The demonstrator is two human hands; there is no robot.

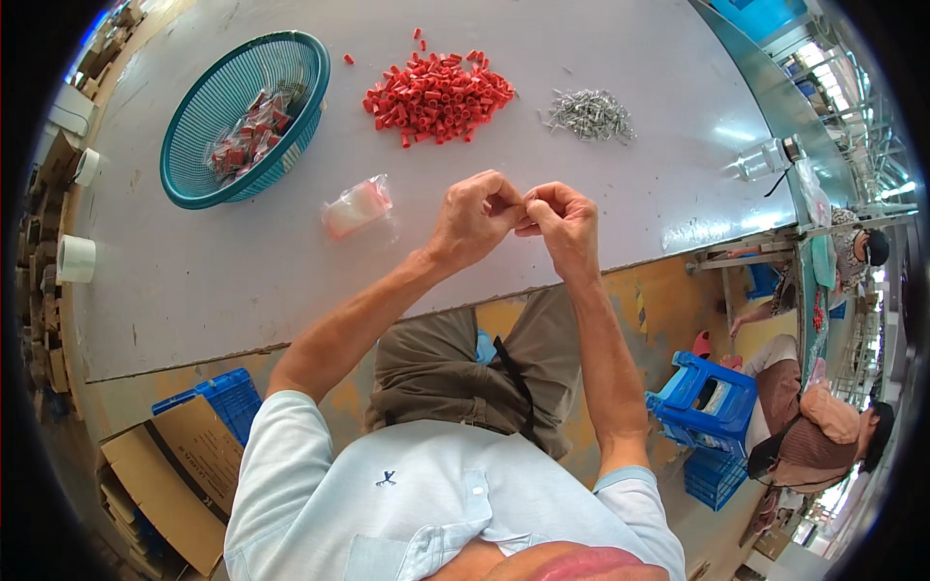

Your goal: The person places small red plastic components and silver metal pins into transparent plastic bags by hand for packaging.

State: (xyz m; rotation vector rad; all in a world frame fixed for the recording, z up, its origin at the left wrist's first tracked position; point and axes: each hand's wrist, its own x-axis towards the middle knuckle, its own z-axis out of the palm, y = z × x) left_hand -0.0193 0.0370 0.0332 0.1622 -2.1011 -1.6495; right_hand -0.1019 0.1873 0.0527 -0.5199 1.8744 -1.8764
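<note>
Fingers (496, 182) of the left hand (470, 223) and right hand (572, 232) are meeting in a pinch; I cannot tell what they are holding. One small clear bag (357, 207) is lying left of them. Farther off, red caps (438, 99) and silver pins (591, 116) are sitting in piles, right of the green basket (208, 102).

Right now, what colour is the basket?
The basket is teal, best seen in the head view.

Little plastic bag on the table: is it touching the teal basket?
Apart. The head view shows a strip of bare grey tabletop between the plastic bag and the teal basket.
</note>
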